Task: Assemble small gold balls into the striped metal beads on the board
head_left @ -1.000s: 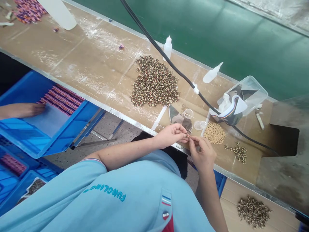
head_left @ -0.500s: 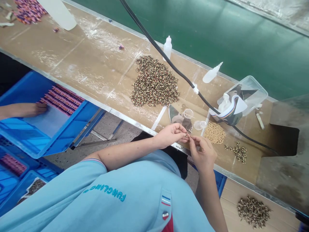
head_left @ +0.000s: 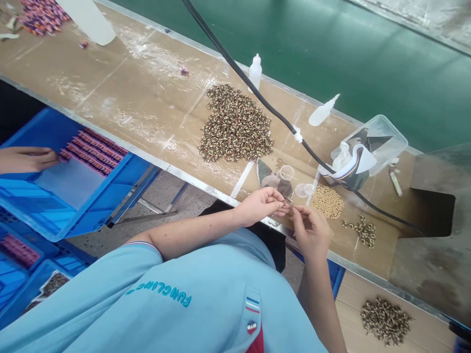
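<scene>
My left hand [head_left: 259, 206] is closed in a pinch at the front edge of the table, around a tiny dark and gold piece [head_left: 283, 203] that is mostly covered by the fingers. Close against its fingertips is my right hand [head_left: 312, 229], thumb and index finger pinched together; whatever sits between them is too small to make out. Just beyond the hands lie dark fabric-like scraps [head_left: 270, 180] and small clear round dishes [head_left: 286, 172]. A pile of small tan discs [head_left: 327, 202] is beside my right hand, with a small heap of curled dark and gold pieces [head_left: 364, 231] farther right.
A large pile of dark and gold pieces [head_left: 235, 125] lies mid-table. Behind it stand a white squeeze bottle [head_left: 255, 73] and a tipped one [head_left: 323, 112]. A black cable [head_left: 235, 66] crosses above. At left, a co-worker's hand [head_left: 31, 159] is over a blue crate [head_left: 121, 189].
My right fingertips have shifted slightly right and away from the left ones, while my left hand stays put. The co-worker's hand has drawn left, off the pink and purple rows.
</scene>
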Available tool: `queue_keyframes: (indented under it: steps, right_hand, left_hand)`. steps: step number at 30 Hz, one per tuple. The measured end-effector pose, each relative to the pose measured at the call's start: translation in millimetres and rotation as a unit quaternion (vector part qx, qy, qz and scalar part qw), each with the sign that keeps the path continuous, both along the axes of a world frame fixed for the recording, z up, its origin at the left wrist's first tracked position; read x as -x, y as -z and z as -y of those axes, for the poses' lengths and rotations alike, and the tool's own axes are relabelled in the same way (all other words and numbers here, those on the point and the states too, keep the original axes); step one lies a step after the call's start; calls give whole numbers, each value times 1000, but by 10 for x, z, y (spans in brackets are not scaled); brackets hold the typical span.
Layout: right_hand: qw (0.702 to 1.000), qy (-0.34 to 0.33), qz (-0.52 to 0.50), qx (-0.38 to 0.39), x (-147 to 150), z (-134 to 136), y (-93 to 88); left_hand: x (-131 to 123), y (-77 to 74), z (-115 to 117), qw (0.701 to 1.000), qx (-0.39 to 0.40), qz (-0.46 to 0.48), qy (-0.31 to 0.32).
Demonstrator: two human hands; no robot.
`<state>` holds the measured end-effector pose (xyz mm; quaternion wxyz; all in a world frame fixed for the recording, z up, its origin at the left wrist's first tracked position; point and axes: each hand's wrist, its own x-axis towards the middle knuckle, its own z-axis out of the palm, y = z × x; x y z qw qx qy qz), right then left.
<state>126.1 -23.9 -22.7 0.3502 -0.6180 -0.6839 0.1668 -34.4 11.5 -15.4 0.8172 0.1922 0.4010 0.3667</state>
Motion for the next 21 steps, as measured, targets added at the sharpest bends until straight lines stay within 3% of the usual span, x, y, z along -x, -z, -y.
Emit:
queue_keyframes:
  steps: [4,7,15,21]
  right_hand:
    - [996,69,-62,12,-204,38,20]
    - [996,88,-30,1,-355,60,-15]
    - [996,-9,86,32,-366,80,-130]
    - [993,-20,110,25,-303,77,-85]
  left_hand:
    - [-1,3,2,1000,-9,-5,6]
    - [6,20,4,1000,-18,-5,12]
    - [7,10,7,999,-22,-13,19]
    - [9,6,7,999,-23,-22,21]
